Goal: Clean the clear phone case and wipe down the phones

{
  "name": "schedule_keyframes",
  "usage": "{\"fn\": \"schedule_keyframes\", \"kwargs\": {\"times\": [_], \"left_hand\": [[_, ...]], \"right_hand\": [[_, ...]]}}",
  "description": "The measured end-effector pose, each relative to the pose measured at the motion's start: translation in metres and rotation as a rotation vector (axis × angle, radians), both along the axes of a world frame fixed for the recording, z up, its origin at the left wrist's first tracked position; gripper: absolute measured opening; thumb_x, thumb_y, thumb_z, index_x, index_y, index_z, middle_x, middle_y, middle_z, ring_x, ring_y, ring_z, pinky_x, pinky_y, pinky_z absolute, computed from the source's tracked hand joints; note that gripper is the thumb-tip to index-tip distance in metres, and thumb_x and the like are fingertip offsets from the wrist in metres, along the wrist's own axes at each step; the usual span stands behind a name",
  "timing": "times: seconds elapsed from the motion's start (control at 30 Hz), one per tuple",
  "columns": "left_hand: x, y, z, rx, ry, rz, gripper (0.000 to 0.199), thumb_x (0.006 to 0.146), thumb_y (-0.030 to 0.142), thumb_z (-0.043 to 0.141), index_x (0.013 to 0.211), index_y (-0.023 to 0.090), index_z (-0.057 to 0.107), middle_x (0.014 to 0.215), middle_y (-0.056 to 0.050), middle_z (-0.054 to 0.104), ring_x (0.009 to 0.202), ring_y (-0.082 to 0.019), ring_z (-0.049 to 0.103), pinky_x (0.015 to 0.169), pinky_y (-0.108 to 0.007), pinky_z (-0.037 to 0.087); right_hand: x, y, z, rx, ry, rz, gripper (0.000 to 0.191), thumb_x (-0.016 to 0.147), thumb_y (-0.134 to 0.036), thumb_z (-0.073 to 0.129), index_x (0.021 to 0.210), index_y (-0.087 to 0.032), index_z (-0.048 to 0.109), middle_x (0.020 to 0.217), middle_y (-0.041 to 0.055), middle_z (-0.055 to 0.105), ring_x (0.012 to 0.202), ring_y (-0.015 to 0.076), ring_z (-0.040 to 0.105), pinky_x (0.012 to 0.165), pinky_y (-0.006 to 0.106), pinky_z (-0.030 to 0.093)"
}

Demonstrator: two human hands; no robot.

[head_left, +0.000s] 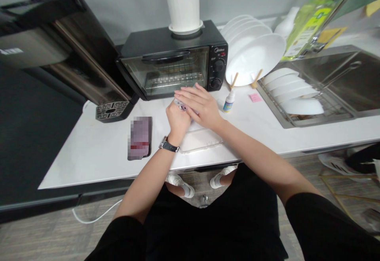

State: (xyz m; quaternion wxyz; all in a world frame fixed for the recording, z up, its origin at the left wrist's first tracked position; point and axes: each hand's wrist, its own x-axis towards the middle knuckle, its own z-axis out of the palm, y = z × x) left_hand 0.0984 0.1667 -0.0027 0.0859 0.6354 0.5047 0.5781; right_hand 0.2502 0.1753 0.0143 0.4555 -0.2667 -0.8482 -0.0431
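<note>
Above the counter in the head view, my left hand (178, 118), with a watch (169, 144) on its wrist, is closed around a small whitish and purple thing (180, 103). Most of that thing is hidden, so I cannot tell its kind. Across it lies my right hand (204, 106), palm down with fingers stretched out, covering the left fingers. Beneath the wrists a clear phone case (200, 140) rests flat on the counter. A small white bottle (228, 102) with a blue and yellow label stands upright right of my right hand. A phone (140, 138), partly pixelated, lies to the left.
Behind my hands stands a black toaster oven (175, 65) with a white ribbed container (184, 4) on top. A dark drink machine (89, 59) is at left. Plates (252, 57) in a rack, a pink note (255, 97) and a sink (335, 83) with bowls are at right.
</note>
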Motion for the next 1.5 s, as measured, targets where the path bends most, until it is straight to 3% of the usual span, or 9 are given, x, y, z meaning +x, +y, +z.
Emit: {"fn": "schedule_keyframes", "kwargs": {"times": [0.13,0.27,0.43,0.63,0.77,1.1,1.23,1.37,1.5], "left_hand": [[0.000,0.002,-0.003,-0.022,-0.018,-0.028,0.030,0.096,0.021,0.075,0.073,0.025,0.056,0.066,0.001,0.063,0.064,-0.018,0.062,0.066,-0.034,0.054],[0.005,-0.004,0.006,-0.045,-0.057,-0.053,0.024,0.098,0.024,0.082,0.084,0.024,0.062,0.073,0.002,0.067,0.069,-0.017,0.064,0.074,-0.032,0.058],[0.008,-0.009,0.013,-0.018,-0.036,-0.038,0.019,0.095,0.025,0.086,0.093,0.023,0.067,0.078,0.003,0.071,0.070,-0.017,0.063,0.070,-0.031,0.054],[0.006,-0.005,0.009,-0.034,-0.051,-0.050,0.024,0.097,0.020,0.079,0.084,0.025,0.059,0.071,0.004,0.059,0.066,-0.016,0.056,0.069,-0.032,0.049],[0.005,-0.002,0.005,-0.067,-0.069,-0.011,0.033,0.095,0.016,0.074,0.074,0.025,0.051,0.064,0.003,0.053,0.063,-0.017,0.052,0.066,-0.033,0.047],[0.008,-0.011,0.015,-0.027,-0.015,-0.037,0.016,0.095,0.028,0.083,0.094,0.024,0.068,0.079,0.002,0.070,0.071,-0.017,0.064,0.071,-0.031,0.053],[0.008,-0.009,0.012,-0.050,-0.026,-0.010,0.018,0.092,0.027,0.083,0.090,0.025,0.066,0.074,0.003,0.067,0.069,-0.017,0.061,0.070,-0.030,0.053],[0.004,-0.002,0.003,-0.039,-0.036,-0.015,0.019,0.090,0.019,0.075,0.078,0.025,0.062,0.068,0.000,0.064,0.065,-0.019,0.060,0.066,-0.034,0.052],[0.003,0.000,-0.001,-0.034,-0.031,-0.020,0.021,0.092,0.022,0.073,0.075,0.025,0.061,0.066,-0.001,0.063,0.063,-0.020,0.060,0.065,-0.036,0.052]], "right_hand": [[0.000,-0.001,0.000,-0.006,-0.025,0.003,0.050,0.119,-0.032,0.043,0.160,-0.030,0.070,0.160,0.0041,0.076,0.156,0.0253,0.066,0.143,0.060,0.038],[0.005,0.003,-0.003,-0.014,0.103,-0.129,0.046,0.118,-0.031,0.044,0.151,-0.025,0.076,0.150,0.0079,0.081,0.148,0.0282,0.072,0.141,0.060,0.042],[0.010,0.010,-0.007,-0.034,0.189,-0.254,0.043,0.117,-0.033,0.045,0.138,-0.021,0.081,0.136,0.0121,0.086,0.132,0.0300,0.079,0.137,0.060,0.048],[0.006,0.005,-0.003,-0.041,0.068,-0.116,0.048,0.117,-0.032,0.045,0.157,-0.029,0.073,0.153,0.0060,0.080,0.150,0.0285,0.070,0.144,0.065,0.035],[0.002,0.002,-0.001,-0.052,-0.036,-0.007,0.052,0.118,-0.031,0.044,0.165,-0.033,0.066,0.160,0.0039,0.075,0.156,0.0256,0.065,0.146,0.062,0.032],[0.013,0.013,-0.007,-0.126,0.201,-0.192,0.048,0.115,-0.038,0.047,0.148,-0.026,0.079,0.143,0.0085,0.084,0.142,0.0323,0.074,0.142,0.065,0.039],[0.011,0.011,-0.004,-0.101,0.159,-0.099,0.050,0.118,-0.045,0.045,0.151,-0.031,0.078,0.150,0.0041,0.082,0.147,0.0304,0.071,0.143,0.060,0.038],[0.004,0.003,0.002,-0.090,-0.013,0.017,0.048,0.119,-0.039,0.047,0.160,-0.035,0.071,0.157,0.0019,0.078,0.155,0.0260,0.067,0.144,0.064,0.035],[0.001,0.000,0.002,-0.071,-0.030,0.019,0.048,0.119,-0.036,0.046,0.160,-0.035,0.070,0.158,0.0016,0.077,0.155,0.0247,0.067,0.144,0.062,0.036]]}}
